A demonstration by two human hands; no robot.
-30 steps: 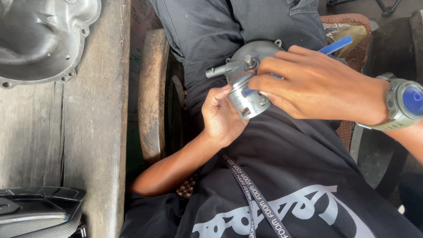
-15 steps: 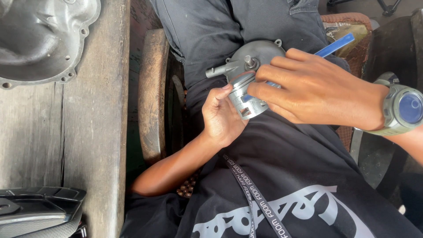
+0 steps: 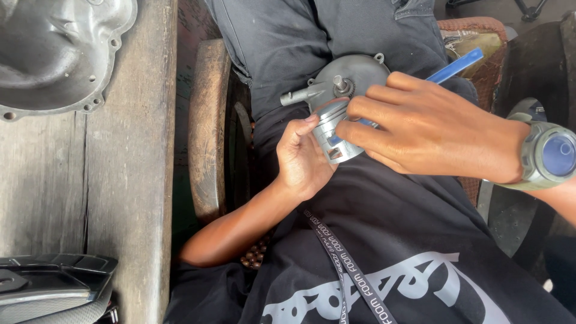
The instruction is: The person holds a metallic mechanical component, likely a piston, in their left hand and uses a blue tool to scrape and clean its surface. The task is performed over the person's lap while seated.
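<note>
A silver metal piston [image 3: 333,139] rests in my lap, gripped from below by my left hand [image 3: 303,159]. My right hand [image 3: 429,129] lies over its top and holds a blue-handled tool [image 3: 453,65] whose tip reaches into the piston. Just beyond the piston sits a round grey metal part [image 3: 351,78] with a short shaft and a side arm. A grey watch [image 3: 549,156] is on my right wrist.
A wooden table [image 3: 129,174] fills the left, with a grey metal engine cover [image 3: 57,54] at its far end and a black plastic panel [image 3: 48,288] at its near edge. A wooden chair arm [image 3: 207,129] runs beside my left forearm. A black lanyard [image 3: 348,273] crosses my shirt.
My right hand has shifted slightly over the piston and the blue tool's handle has dropped a little. My left hand keeps its grip.
</note>
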